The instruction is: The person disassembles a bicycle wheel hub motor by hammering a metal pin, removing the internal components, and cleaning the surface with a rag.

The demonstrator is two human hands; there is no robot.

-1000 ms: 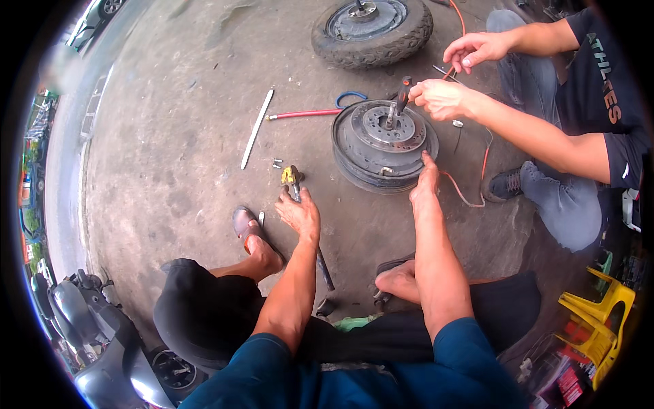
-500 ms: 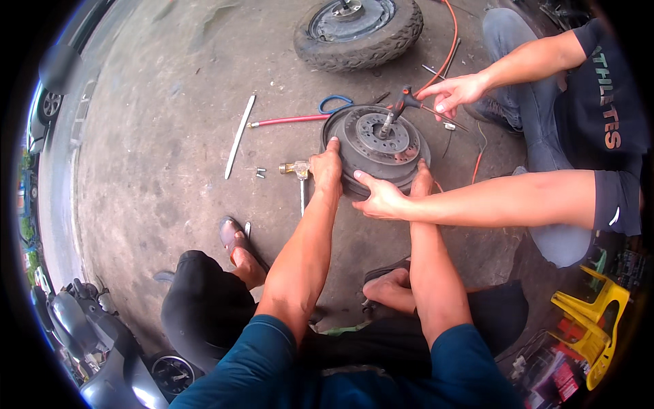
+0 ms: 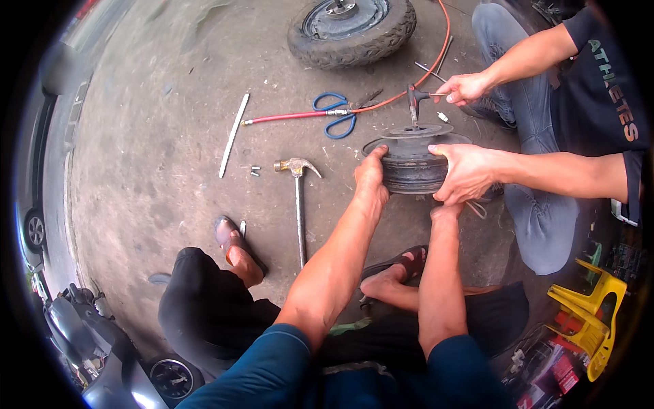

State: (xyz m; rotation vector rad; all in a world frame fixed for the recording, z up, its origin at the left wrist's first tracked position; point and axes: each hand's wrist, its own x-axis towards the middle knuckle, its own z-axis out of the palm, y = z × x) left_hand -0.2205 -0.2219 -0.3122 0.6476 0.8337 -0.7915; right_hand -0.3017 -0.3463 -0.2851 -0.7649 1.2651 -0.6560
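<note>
A dark round wheel hub (image 3: 413, 174) with a flat disc (image 3: 420, 131) on top is held up off the ground, tilted toward me. My left hand (image 3: 372, 172) grips its left side, thumb up on the rim. At its lower right, my right hand (image 3: 446, 211) holds on from below, fingers mostly hidden behind a co-worker's hand (image 3: 470, 169) clasping that same side. A T-handled tool (image 3: 413, 102) stands upright at the disc's centre. The co-worker's other hand (image 3: 464, 88) pinches a thin rod beside the tool's handle.
A claw hammer (image 3: 298, 204), a pale flat bar (image 3: 235, 136) and blue-handled scissors (image 3: 340, 126) lie on the ground, near an air hose (image 3: 289, 118). Beyond is a tyred wheel (image 3: 354, 41). The co-worker crouches at right; a yellow plastic frame (image 3: 593, 313) is at lower right.
The hub has moved right and tipped, so its side now faces me. My left hand has shifted right with it. The co-worker's far hand, fingers extended before, now pinches the rod.
</note>
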